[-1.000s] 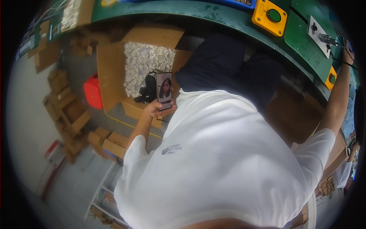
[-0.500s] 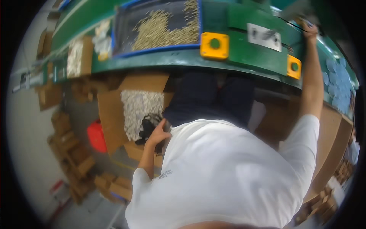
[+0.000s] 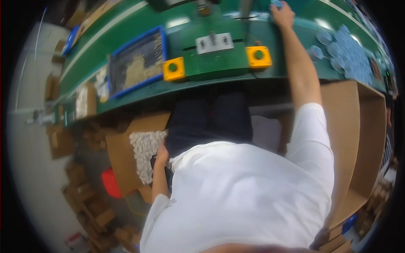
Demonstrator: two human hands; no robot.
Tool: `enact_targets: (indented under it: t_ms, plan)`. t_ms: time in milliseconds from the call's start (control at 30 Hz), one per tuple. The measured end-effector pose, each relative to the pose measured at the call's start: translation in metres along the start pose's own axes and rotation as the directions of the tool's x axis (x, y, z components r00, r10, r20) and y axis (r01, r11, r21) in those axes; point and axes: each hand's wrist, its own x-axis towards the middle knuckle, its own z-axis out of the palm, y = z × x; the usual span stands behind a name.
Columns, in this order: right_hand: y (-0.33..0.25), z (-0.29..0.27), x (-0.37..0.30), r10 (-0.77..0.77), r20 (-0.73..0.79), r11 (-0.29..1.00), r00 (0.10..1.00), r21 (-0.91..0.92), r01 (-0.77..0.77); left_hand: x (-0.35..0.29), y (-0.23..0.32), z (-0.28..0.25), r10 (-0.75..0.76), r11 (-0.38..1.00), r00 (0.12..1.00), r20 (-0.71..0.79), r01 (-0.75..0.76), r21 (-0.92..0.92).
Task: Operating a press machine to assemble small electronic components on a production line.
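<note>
My right arm stretches far forward over the green bench. At its end my right hand (image 3: 283,16) is closed on a small light-blue piece (image 3: 276,4), at the top edge of the view. My left hand (image 3: 162,154) hangs low beside my left thigh, its fingers partly hidden and blurred. Just left of it stands an open cardboard box (image 3: 120,158) holding many small whitish pieces (image 3: 145,147). In front of me is a green bench fixture (image 3: 217,63) with a white plate (image 3: 214,43) on top, between two yellow boxes with green buttons, the left one (image 3: 174,69) and the right one (image 3: 258,57).
A blue-rimmed tray (image 3: 135,86) with many small tan pieces lies on the bench to the left. Light-blue round cups (image 3: 346,55) cluster at the bench's right. A large open carton (image 3: 337,126) stands at my right. Left on the floor are a red container (image 3: 110,184) and several cardboard boxes.
The view has swung right, so the fixture now sits nearer the middle. My right hand has moved from beside the fixture to farther along the bench. My left hand stays low by the thigh.
</note>
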Motion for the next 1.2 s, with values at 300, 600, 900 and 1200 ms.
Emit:
enact_targets:
  t_ms: [300, 600, 900, 1200]
  plan:
    - [-0.037, -0.078, -0.097, -0.115, -0.198, 0.971, 0.973, 0.184, 0.152, 0.047, -0.089, 0.029, 0.015, 0.983, 0.998, 0.054, -0.005, -0.185]
    - [0.038, -0.151, -0.176, -0.054, -0.445, 0.939, 0.894, -0.326, -0.106, 0.020, -0.035, 0.018, 0.218, 0.771, 0.973, 0.074, -0.125, -0.625]
    - [0.029, -0.148, -0.180, 0.048, -0.281, 0.959, 0.959, -0.255, -0.123, -0.002, -0.033, -0.004, 0.268, 0.951, 0.841, 0.470, -0.155, -0.267]
    - [-0.085, -0.165, -0.223, 0.033, -0.220, 0.774, 0.975, 0.623, 0.114, 0.013, -0.058, -0.024, 0.143, 0.967, 0.908, 0.394, -0.214, 0.141]
